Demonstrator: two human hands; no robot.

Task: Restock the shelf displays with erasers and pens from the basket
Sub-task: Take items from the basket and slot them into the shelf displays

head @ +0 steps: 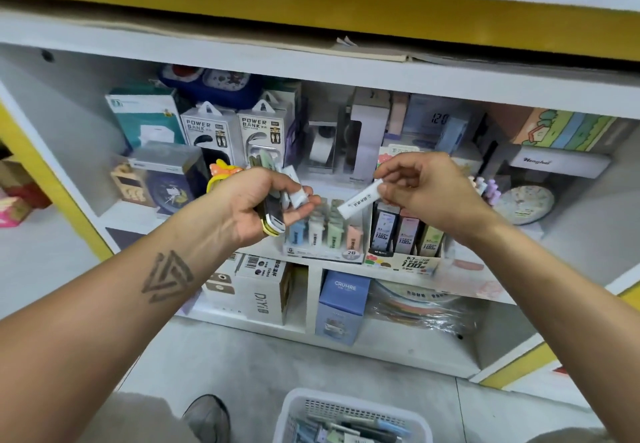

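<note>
My left hand (258, 205) grips a bundle of several erasers (277, 196) in pale green, white, black and yellow, in front of the shelf. My right hand (429, 188) pinches one long white eraser (360, 200) by its upper end, tilted down to the left. Just below both hands stands the eraser display box (323, 250) with blue, white, green and pink erasers upright in rows. To its right sits a display of pencil-lead boxes (405, 234). The white basket (353, 416) with pens and erasers is on the floor at the bottom edge.
The white shelf (242, 64) holds power bank boxes (214, 130), a teal box (145, 116), a tape dispenser (325, 144) and a round clock (526, 205). Below are a DIY box (263, 290) and a blue carton (343, 307). My shoe (207, 418) is left of the basket.
</note>
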